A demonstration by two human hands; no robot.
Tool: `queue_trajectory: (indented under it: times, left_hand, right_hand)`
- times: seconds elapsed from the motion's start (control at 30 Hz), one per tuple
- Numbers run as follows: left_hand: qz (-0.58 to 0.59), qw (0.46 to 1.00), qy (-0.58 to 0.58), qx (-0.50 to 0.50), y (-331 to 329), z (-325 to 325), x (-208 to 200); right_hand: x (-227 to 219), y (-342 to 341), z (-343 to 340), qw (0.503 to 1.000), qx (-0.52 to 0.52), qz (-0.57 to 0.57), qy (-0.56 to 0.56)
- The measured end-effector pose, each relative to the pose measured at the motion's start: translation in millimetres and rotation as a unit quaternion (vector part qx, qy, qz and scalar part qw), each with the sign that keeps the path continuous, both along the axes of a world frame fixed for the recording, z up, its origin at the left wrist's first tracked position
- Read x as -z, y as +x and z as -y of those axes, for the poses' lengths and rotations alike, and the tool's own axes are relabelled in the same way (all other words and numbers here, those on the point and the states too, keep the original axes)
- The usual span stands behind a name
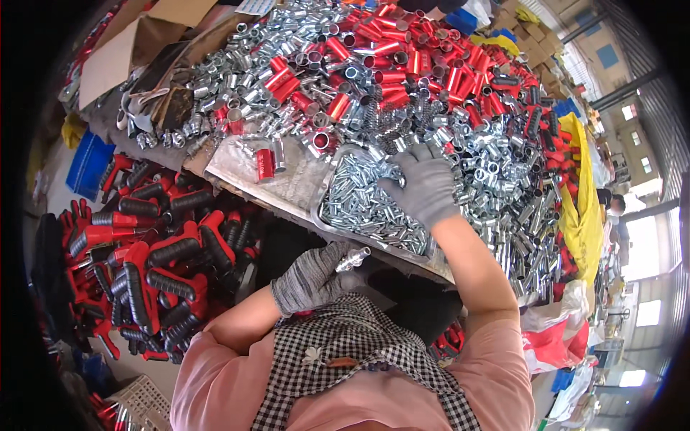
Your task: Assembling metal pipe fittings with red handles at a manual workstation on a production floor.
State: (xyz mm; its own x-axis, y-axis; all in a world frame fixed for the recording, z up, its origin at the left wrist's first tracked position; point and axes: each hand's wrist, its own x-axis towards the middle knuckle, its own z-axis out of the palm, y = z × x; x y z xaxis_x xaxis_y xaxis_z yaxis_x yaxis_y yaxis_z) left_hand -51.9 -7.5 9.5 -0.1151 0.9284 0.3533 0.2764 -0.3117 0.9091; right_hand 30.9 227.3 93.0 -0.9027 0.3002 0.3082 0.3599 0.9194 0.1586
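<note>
My left hand point(310, 279), in a grey knit glove, is closed around a small silver metal fitting point(354, 258) in front of the apron. One end of the fitting sticks out past the fingers. My right hand point(425, 185), gloved too, reaches over a shallow tray point(320, 204) of small silver pins point(359, 200). Its fingers are apart, and their tips meet the edge of a heap of silver metal rings point(489, 169). Nothing shows in its grasp. A red sleeve point(265, 165) and a silver tube point(279, 155) stand on a worn grey board point(233, 164) left of the tray.
Red metal sleeves point(388, 75), springs point(370, 118) and silver collars point(248, 65) heap up across the bench. Red-and-black handles point(176, 266) pile at the left, below a blue bin point(90, 165). Yellow sheeting point(581, 208) hangs at the right; a cardboard box point(111, 65) stands far left.
</note>
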Motion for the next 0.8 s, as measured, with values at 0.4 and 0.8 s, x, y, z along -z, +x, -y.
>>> queue_trajectory:
  times: [0.4,0.8]
  left_hand:
    - [-0.011,0.999,-0.03,-0.019,-2.2,-1.8,-1.2]
    - [-0.041,0.997,-0.063,0.026,13.6,2.4,-1.9]
  right_hand:
    - [5.5,1.3,-43.9,0.862,-0.016,-0.229,-0.453]
    - [-50.5,79.2,58.8,0.937,-0.13,0.077,-0.314]
